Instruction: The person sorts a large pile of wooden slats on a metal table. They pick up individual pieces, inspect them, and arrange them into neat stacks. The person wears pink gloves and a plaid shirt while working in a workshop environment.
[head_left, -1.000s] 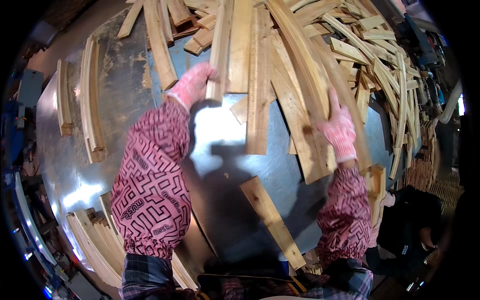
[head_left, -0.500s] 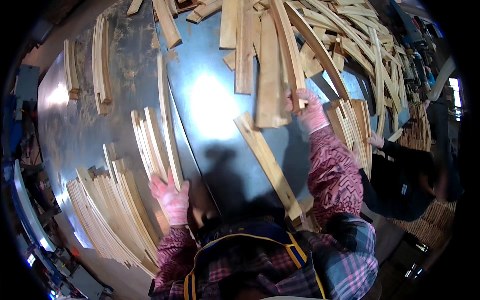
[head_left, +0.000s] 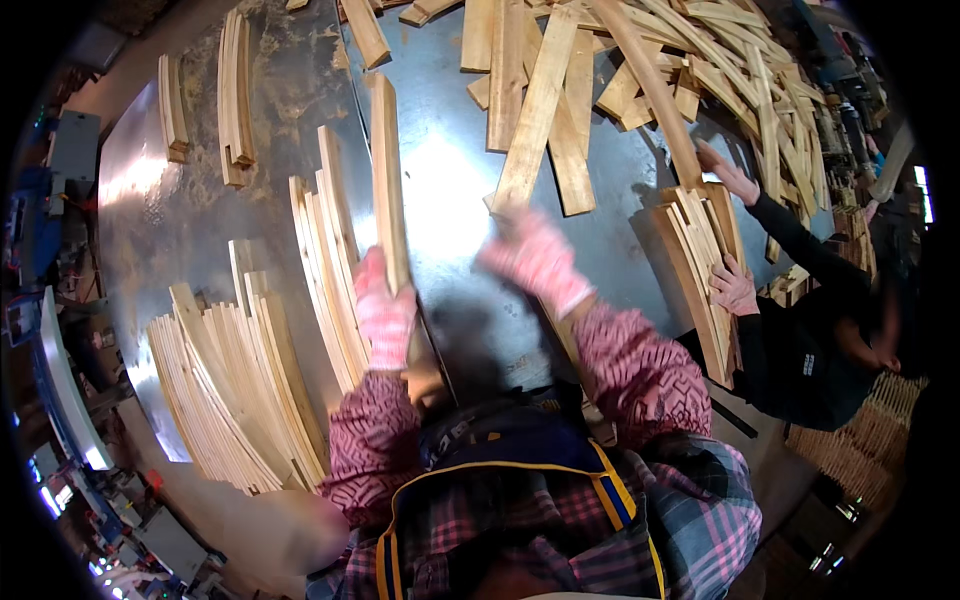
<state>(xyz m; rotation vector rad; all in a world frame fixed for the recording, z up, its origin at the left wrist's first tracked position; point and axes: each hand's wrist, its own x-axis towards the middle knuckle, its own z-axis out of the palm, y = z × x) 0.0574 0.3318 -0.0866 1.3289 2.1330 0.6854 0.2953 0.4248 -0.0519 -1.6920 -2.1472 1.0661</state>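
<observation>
My left hand [head_left: 385, 310], in a pink glove, grips a long curved wooden slat [head_left: 386, 170] that stands on edge across the grey metal table [head_left: 450, 190]. Beside it on the left lies a row of similar curved slats [head_left: 325, 260]. My right hand [head_left: 535, 258], also pink-gloved and blurred, rests on the near end of a flat wooden plank [head_left: 535, 115] that points away toward the big heap; its grip on the plank is unclear.
A large fan of curved slats [head_left: 235, 385] lies at the table's left front. A jumbled heap of planks [head_left: 720, 70] fills the far right. A co-worker in black [head_left: 810, 340] on the right holds a stack of curved slats [head_left: 700, 270]. Small slat stacks [head_left: 235, 95] lie far left.
My left hand has moved from the slat row to grip one slat standing on edge. My right hand pulled back from the heap to the end of a plank. The view dipped closer.
</observation>
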